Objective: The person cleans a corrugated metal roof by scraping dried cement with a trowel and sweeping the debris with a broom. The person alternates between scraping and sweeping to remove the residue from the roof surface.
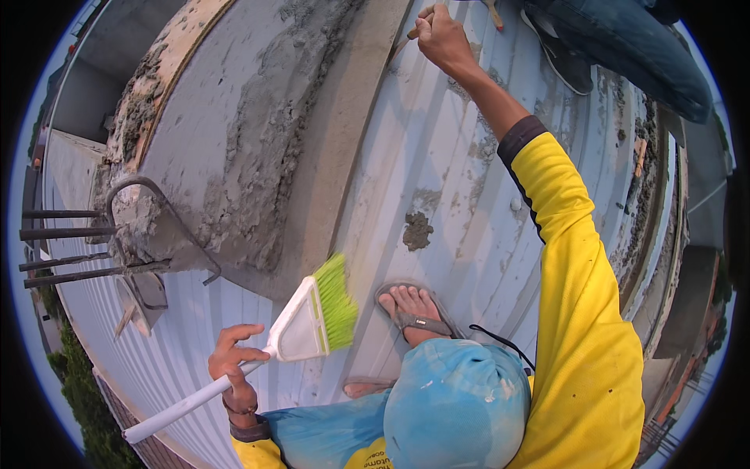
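My left hand [234,357] holds a broom near its neck, its fingers partly spread around the white handle [181,407]. The white broom head [300,328] is tilted up, and its lime-green bristles [338,305] are near the end of a concrete beam [319,193]. Far ahead, my right hand [443,41] grips a small tool by its wooden handle [413,33]. That tool's thin blade [399,50] points at the seam between beam and roof sheet; its exact kind is hard to tell. Wet grey mortar [263,135] coats the beam's upper side.
Ribbed metal roofing [375,246] carries a mortar lump [418,231] ahead of my sandalled foot [413,305]. Bent rebar [158,190] juts out at left, above a trowel-like tool [137,308]. Another person's shoe [559,55] and jeans are at upper right, near another wooden handle [495,14].
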Demonstrator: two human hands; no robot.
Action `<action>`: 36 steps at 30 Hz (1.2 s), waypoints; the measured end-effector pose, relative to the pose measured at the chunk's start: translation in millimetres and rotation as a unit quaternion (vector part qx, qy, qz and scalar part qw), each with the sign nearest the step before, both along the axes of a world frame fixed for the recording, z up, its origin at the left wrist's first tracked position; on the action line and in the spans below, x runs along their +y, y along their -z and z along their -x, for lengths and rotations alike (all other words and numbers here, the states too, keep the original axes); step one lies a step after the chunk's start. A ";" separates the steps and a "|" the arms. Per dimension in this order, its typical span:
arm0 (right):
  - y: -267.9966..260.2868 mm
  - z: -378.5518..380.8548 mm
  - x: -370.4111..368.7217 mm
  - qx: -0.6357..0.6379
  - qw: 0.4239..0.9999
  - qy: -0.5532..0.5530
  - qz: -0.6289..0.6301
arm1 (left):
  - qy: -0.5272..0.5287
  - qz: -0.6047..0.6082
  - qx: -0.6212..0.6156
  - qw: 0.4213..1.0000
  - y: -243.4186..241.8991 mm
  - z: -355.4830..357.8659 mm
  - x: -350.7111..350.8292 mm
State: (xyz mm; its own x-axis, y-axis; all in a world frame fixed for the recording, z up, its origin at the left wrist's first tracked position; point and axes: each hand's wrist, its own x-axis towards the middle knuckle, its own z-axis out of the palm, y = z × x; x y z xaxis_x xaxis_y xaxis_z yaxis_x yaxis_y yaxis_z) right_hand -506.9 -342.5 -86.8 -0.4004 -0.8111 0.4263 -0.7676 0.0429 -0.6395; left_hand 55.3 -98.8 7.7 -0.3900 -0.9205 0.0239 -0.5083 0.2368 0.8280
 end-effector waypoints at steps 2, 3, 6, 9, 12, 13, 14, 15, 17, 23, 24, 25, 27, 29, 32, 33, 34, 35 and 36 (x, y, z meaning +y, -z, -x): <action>-19.1 -1.8 15.8 -0.049 0.999 0.014 0.008 | 0.010 0.006 0.004 1.000 1.0 3.1 -2.1; -14.6 3.6 17.7 -0.036 0.999 0.017 0.020 | 0.015 0.009 0.004 1.000 2.6 3.4 -4.2; -1.4 5.3 19.1 -0.031 0.999 0.022 0.024 | 0.019 0.008 0.004 1.000 2.3 4.2 -5.1; -0.5 -0.7 22.9 -0.025 0.998 0.014 0.051 | 0.012 0.007 0.006 1.000 2.0 4.6 -4.5; 3.0 -13.0 30.6 -0.026 0.999 0.013 0.041 | 0.010 0.005 0.004 1.000 -0.4 5.9 -3.2; 3.3 -17.5 33.3 -0.027 0.999 0.015 0.029 | 0.010 0.004 0.003 1.000 -1.2 6.3 -3.4; 2.8 -20.2 35.4 -0.022 0.998 0.008 0.051 | 0.009 0.004 0.004 1.000 -1.4 6.5 -3.9; 6.1 -20.8 37.6 -0.018 0.997 0.001 0.072 | 0.008 0.004 0.003 1.000 -1.5 6.7 -3.8; 12.2 -21.1 37.5 -0.013 0.996 -0.003 0.092 | 0.010 0.004 0.003 1.000 -1.4 7.8 -3.6; 11.7 -25.4 33.4 -0.015 0.995 0.011 0.094 | 0.012 0.007 0.000 1.000 0.0 4.6 -3.2; 15.1 -24.6 32.8 -0.016 0.995 0.013 0.094 | 0.013 0.006 -0.001 1.000 -1.0 5.3 -3.8; 17.3 -22.4 31.6 -0.016 0.995 0.016 0.094 | 0.014 0.005 -0.002 1.000 -1.4 5.9 -4.4; 14.1 -14.1 27.0 0.000 0.994 0.017 0.104 | 0.015 0.004 0.001 1.000 -0.2 5.9 -4.5; 13.5 -15.8 24.2 0.003 0.995 0.019 0.102 | 0.014 0.001 0.001 1.000 -0.3 5.2 -4.0; 19.4 -14.6 21.6 -0.007 0.996 0.030 0.089 | 0.017 -0.001 0.000 1.000 -1.3 6.2 -5.3; 17.0 -13.2 19.8 -0.012 0.996 0.032 0.088 | 0.017 -0.001 -0.001 1.000 -1.6 5.9 -5.1; 15.3 -12.6 18.8 -0.016 0.995 0.034 0.088 | 0.017 -0.001 -0.002 1.000 -1.8 5.7 -4.8; 15.7 -13.9 19.9 -0.019 0.995 0.037 0.089 | 0.016 0.001 -0.007 1.000 -1.7 5.7 -4.5; 17.7 -14.6 22.2 -0.022 0.995 0.041 0.091 | 0.016 0.003 -0.012 1.000 -1.5 6.0 -4.6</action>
State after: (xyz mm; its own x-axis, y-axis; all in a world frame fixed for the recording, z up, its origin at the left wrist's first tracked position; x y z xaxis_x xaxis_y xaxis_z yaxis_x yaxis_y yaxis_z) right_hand -492.3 -320.2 -104.5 -0.4839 -0.6857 0.5438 -0.7379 -0.0144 -0.6748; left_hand 49.3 -103.4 9.2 -0.4190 -0.9077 0.0200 -0.5195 0.2578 0.8146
